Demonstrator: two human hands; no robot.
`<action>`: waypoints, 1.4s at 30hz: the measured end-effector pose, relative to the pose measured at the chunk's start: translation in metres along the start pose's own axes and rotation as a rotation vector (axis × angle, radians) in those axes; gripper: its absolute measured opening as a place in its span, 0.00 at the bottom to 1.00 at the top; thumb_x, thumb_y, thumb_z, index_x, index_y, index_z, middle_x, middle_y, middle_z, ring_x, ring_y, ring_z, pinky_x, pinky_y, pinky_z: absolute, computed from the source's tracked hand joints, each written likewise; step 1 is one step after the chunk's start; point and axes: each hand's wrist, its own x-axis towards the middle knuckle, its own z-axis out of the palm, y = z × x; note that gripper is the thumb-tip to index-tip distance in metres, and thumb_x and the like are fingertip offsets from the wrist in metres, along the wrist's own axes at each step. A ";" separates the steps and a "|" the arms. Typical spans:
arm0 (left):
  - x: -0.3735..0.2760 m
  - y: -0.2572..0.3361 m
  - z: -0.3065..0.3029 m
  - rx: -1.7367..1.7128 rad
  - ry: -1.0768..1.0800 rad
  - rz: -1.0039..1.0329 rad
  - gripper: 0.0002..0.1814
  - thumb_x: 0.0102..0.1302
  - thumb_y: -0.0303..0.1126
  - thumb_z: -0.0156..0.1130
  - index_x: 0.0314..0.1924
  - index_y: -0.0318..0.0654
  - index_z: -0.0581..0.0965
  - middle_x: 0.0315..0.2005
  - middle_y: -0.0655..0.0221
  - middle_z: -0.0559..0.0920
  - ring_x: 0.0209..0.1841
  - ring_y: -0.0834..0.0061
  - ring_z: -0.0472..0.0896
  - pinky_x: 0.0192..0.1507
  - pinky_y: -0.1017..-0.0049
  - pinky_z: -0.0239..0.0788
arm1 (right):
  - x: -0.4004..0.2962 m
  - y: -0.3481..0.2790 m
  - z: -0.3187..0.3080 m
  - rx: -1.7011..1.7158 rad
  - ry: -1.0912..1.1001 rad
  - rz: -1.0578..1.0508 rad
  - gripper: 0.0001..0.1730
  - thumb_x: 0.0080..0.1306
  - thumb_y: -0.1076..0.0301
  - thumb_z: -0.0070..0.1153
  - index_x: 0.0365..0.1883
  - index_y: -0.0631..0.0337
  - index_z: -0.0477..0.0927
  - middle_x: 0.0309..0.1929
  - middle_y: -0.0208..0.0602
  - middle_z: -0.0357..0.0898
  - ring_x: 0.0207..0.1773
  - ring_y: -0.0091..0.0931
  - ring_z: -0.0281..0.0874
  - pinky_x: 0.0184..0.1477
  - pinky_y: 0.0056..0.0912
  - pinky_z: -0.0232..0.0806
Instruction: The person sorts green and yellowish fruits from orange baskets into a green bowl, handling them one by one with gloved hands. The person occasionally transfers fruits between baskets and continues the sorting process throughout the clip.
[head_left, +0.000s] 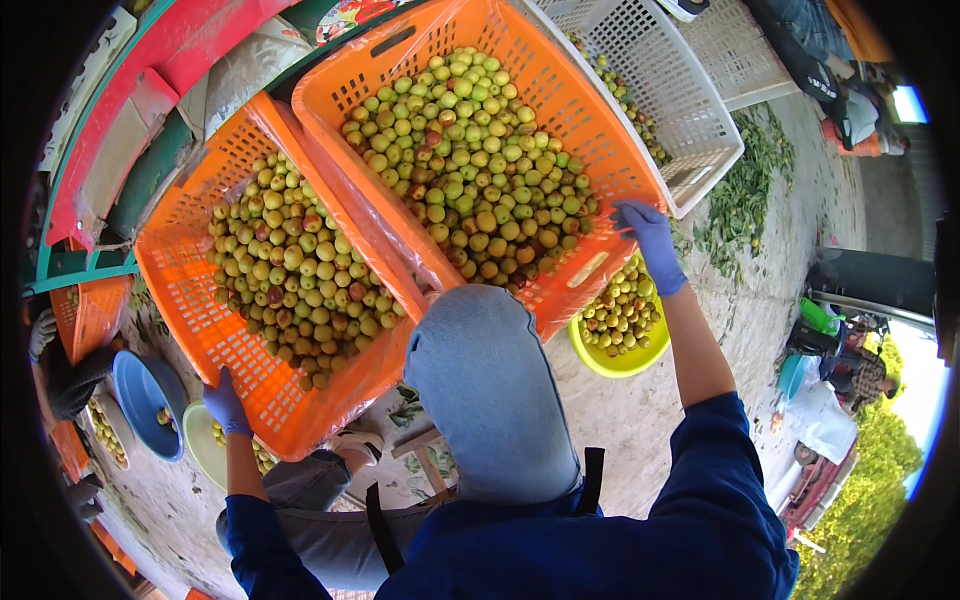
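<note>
My left hand (226, 406), in a purple-blue glove, grips the near left rim of the left orange plastic crate (176, 262). My right hand (654, 241), gloved alike, has its fingers over the near right corner of the right orange crate (559, 82). Both crates are lined with clear plastic film and lie side by side, tilted towards me. Round green and brown fruits that look like jujubes fill the middle of the left crate (292, 255) and of the right crate (480, 165). My bent knee (480, 360) is against their near edges.
A white crate (694, 112) with more fruit adjoins on the right. Under my right arm stands a yellow basin (615, 360) of fruit; at left are a blue basin (142, 390) and a pale basin (201, 442). Red and green machinery (135, 135) stands behind. Other people work nearby.
</note>
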 end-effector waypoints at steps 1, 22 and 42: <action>0.000 0.002 0.001 -0.010 -0.001 -0.004 0.21 0.57 0.36 0.63 0.44 0.25 0.77 0.34 0.59 0.83 0.33 0.71 0.80 0.36 0.71 0.71 | 0.008 -0.002 0.008 -0.053 0.003 -0.012 0.14 0.65 0.66 0.48 0.44 0.64 0.79 0.33 0.35 0.81 0.36 0.23 0.79 0.40 0.23 0.69; 0.002 -0.001 0.002 0.028 -0.009 -0.050 0.20 0.58 0.33 0.62 0.46 0.24 0.75 0.36 0.59 0.82 0.35 0.71 0.80 0.38 0.73 0.71 | 0.065 -0.004 0.117 -0.515 -0.295 0.260 0.47 0.55 0.65 0.49 0.71 0.60 0.42 0.57 0.48 0.67 0.51 0.32 0.71 0.46 0.31 0.68; -0.002 0.012 0.003 0.082 -0.024 -0.056 0.20 0.59 0.33 0.61 0.46 0.24 0.75 0.36 0.59 0.82 0.35 0.72 0.80 0.38 0.73 0.70 | 0.070 0.031 0.092 -0.139 -0.124 0.146 0.12 0.61 0.70 0.49 0.40 0.60 0.81 0.34 0.38 0.82 0.31 0.26 0.80 0.38 0.26 0.71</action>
